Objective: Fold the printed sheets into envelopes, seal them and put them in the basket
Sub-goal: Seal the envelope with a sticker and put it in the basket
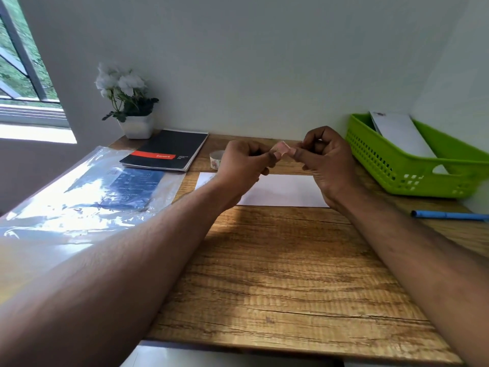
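Both hands are hovering above the tabletop (pixel 277 274), the left hand (pixel 244 162) and right hand (pixel 326 157) each pinching an end of a small pink strip of tape (pixel 282 148). Beneath them a white envelope (pixel 285 190) is lying flat. At two o'clock, a green basket (pixel 391 165) is holding another envelope (pixel 402 133). A tape roll (pixel 216 158) is sitting at eleven o'clock.

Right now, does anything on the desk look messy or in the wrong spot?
Only small things. The clear plastic sleeve is crumpled and hangs over the desk's left edge. In the green basket, an envelope leans tilted and pokes above the rim. Nothing looks spilled or torn.
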A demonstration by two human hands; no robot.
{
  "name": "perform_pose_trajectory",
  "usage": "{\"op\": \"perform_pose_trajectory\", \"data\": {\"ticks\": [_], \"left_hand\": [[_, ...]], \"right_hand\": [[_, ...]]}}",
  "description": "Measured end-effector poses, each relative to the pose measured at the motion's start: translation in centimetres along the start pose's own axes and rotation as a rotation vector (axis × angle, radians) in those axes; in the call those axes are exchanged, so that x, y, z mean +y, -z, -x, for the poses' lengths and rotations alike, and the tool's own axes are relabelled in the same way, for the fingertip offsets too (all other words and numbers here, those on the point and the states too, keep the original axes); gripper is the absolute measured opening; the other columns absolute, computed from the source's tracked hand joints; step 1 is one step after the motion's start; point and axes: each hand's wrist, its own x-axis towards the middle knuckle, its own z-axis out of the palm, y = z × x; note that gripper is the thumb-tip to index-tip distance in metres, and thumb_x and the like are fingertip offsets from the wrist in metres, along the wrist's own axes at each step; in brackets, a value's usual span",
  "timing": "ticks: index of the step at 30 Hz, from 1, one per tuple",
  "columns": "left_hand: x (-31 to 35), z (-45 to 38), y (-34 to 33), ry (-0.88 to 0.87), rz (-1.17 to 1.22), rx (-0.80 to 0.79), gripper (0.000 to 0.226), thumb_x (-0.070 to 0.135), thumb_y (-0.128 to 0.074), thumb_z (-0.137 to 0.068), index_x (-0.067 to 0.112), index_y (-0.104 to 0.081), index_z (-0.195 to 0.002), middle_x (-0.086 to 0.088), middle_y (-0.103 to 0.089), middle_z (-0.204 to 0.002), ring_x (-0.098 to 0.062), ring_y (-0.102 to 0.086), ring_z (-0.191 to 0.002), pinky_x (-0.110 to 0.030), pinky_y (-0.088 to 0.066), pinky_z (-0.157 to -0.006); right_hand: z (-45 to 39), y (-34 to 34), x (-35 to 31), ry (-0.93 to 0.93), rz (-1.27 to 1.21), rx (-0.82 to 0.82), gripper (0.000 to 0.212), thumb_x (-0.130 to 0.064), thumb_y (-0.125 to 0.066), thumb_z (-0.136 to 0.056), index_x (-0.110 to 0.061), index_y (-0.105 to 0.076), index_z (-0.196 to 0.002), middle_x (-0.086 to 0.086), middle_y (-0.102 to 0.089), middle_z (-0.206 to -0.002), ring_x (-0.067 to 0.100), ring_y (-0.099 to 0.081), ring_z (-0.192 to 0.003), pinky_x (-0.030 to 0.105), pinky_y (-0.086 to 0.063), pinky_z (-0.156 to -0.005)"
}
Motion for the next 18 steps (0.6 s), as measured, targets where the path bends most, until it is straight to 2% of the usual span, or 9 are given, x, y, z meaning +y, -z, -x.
{"op": "perform_pose_trajectory", "data": {"ticks": [2, 4, 5, 7, 10, 12, 14, 16, 18], "left_hand": [[-0.1, -0.5, 0.5, -0.103, -0.266, 0.004, 0.016, 0.024, -0.071, -0.087, 0.009, -0.074, -0.081, -0.007, -0.071, -0.077, -0.018, -0.062, -0.068, -0.028, -0.046, -0.059], [0.2, -0.7, 0.9, -0.188, -0.584, -0.06, 0.017, 0.025, -0.07, -0.088, 0.008, -0.074, -0.086, -0.006, -0.071, -0.083, -0.02, -0.063, -0.076, -0.03, -0.048, -0.066], [0.4, -0.7, 1.1, -0.208, -0.688, -0.109, 0.016, 0.024, -0.07, -0.088, 0.009, -0.075, -0.089, -0.003, -0.07, -0.084, -0.019, -0.063, -0.079, -0.029, -0.048, -0.067], [0.8, -0.5, 1.1, -0.227, -0.795, -0.188, 0.014, 0.024, -0.07, -0.088, 0.012, -0.074, -0.091, 0.004, -0.063, -0.079, -0.012, -0.059, -0.073, -0.022, -0.041, -0.058], [1.2, -0.2, 0.9, -0.26, -0.829, -0.232, 0.014, 0.025, -0.072, -0.086, 0.014, -0.074, -0.093, 0.007, -0.062, -0.08, -0.002, -0.049, -0.064, -0.01, -0.029, -0.049], [1.3, 0.0, 0.8, -0.288, -0.818, -0.235, 0.013, 0.025, -0.072, -0.086, 0.014, -0.074, -0.094, 0.008, -0.062, -0.08, -0.001, -0.049, -0.063, -0.007, -0.032, -0.046], [1.3, 0.0, 0.8, -0.309, -0.812, -0.239, 0.012, 0.024, -0.072, -0.086, 0.014, -0.075, -0.093, 0.01, -0.061, -0.08, -0.001, -0.051, -0.064, -0.002, -0.034, -0.047], [1.2, -0.1, 0.9, -0.319, -0.801, -0.22, 0.01, 0.021, -0.07, -0.087, 0.014, -0.075, -0.093, 0.009, -0.064, -0.083, -0.002, -0.053, -0.069, -0.001, -0.032, -0.049], [0.8, -0.4, 1.1, -0.326, -0.754, -0.154, 0.009, 0.016, -0.067, -0.088, 0.013, -0.075, -0.092, 0.007, -0.065, -0.084, -0.002, -0.052, -0.07, -0.004, -0.033, -0.056]], "right_hand": [[-0.2, 0.4, 0.1, -0.02, 0.075, -0.037, 0.027, -0.003, -0.075, -0.075, -0.02, -0.056, -0.084, 0.02, -0.062, -0.086, 0.019, -0.059, -0.075, 0.019, -0.05, -0.059], [-0.3, 1.0, 0.0, 0.021, 0.161, -0.101, 0.026, -0.006, -0.075, -0.076, -0.02, -0.058, -0.09, 0.016, -0.067, -0.092, 0.017, -0.062, -0.08, 0.026, -0.053, -0.068], [-0.2, 1.2, -0.3, 0.054, 0.198, -0.134, 0.026, -0.008, -0.075, -0.076, -0.019, -0.059, -0.092, 0.013, -0.068, -0.092, 0.014, -0.063, -0.081, 0.026, -0.052, -0.07], [0.0, 1.3, -0.8, 0.11, 0.289, -0.21, 0.027, -0.011, -0.077, -0.076, -0.018, -0.058, -0.094, 0.005, -0.07, -0.09, 0.008, -0.063, -0.078, 0.019, -0.048, -0.068], [0.6, 1.0, -1.5, 0.148, 0.493, -0.302, 0.029, -0.014, -0.079, -0.074, -0.018, -0.059, -0.093, -0.003, -0.071, -0.083, -0.003, -0.062, -0.072, 0.005, -0.043, -0.063], [0.8, 0.9, -1.8, 0.159, 0.578, -0.314, 0.027, -0.014, -0.079, -0.073, -0.019, -0.06, -0.091, -0.005, -0.07, -0.082, -0.003, -0.063, -0.077, 0.002, -0.044, -0.065], [0.7, 1.1, -1.9, 0.162, 0.608, -0.316, 0.025, -0.014, -0.079, -0.073, -0.021, -0.06, -0.088, -0.004, -0.069, -0.081, 0.0, -0.064, -0.079, 0.007, -0.046, -0.067], [0.4, 1.2, -1.7, 0.146, 0.627, -0.313, 0.023, -0.012, -0.079, -0.073, -0.021, -0.06, -0.083, -0.004, -0.068, -0.08, 0.006, -0.065, -0.078, 0.018, -0.05, -0.069], [-0.1, 1.5, -1.4, 0.08, 0.557, -0.262, 0.023, -0.006, -0.078, -0.071, -0.019, -0.059, -0.075, -0.003, -0.064, -0.073, 0.009, -0.061, -0.068, 0.023, -0.05, -0.062]]}}
